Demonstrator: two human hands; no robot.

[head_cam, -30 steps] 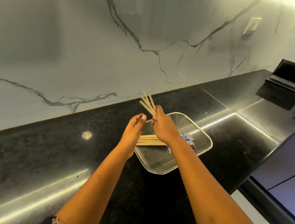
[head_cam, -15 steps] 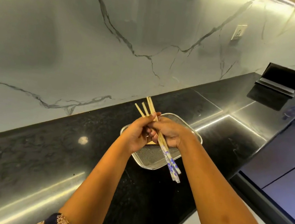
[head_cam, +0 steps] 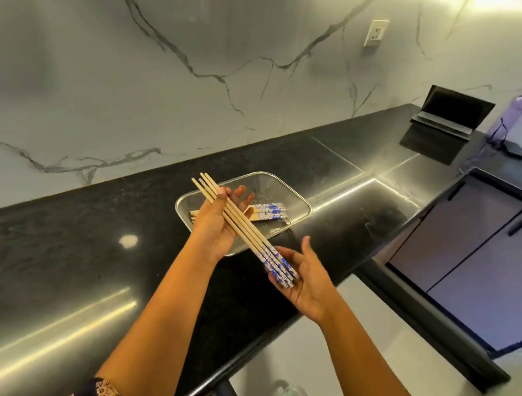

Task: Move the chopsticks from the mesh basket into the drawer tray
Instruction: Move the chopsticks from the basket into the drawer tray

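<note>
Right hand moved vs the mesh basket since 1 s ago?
Yes. The right hand was over the mesh basket; it is now off its near rim, toward the person at the countertop edge, open under the patterned ends of the held chopsticks.

We note held chopsticks point(head_cam: 242, 229), frame centre: pale tan wood, lower-right ends white with blue floral print. Same blue-white print on basket chopsticks point(head_cam: 269, 211). Mesh basket point(head_cam: 274, 184): silver. We see counter point(head_cam: 49, 254) black, finely speckled. Wall point(head_cam: 139, 51), upper left: white marble, grey veins. Bottle point(head_cam: 515, 110), upper right: translucent purple. Sleeve point(head_cam: 104, 392), bottom: navy, orange-white motif.
</note>
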